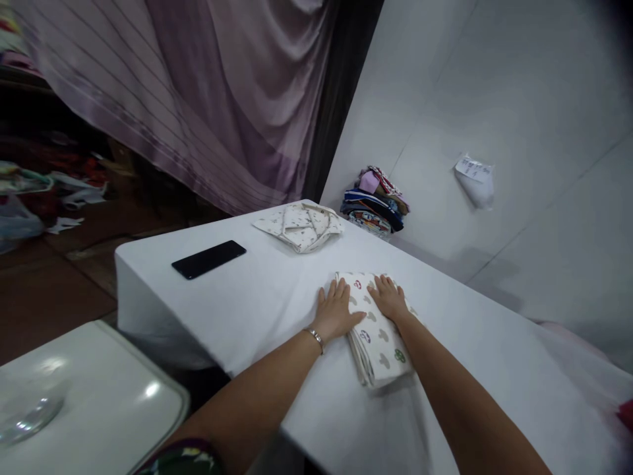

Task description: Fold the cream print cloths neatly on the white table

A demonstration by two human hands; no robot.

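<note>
A folded white cloth with small coloured prints point(378, 340) lies on the white table point(277, 297). My left hand point(336, 310) rests flat on its left edge, fingers spread, a thin bracelet on the wrist. My right hand point(389, 297) lies flat on the cloth's far right part, fingers stretched out. Neither hand grips anything.
A second patterned garment point(301, 225) lies loosely folded at the table's far end. A black phone point(208, 258) lies flat to its left. A stack of coloured folded clothes point(374, 201) sits by the white wall. A purple curtain point(208, 92) hangs behind. A white glossy surface point(89, 402) is at lower left.
</note>
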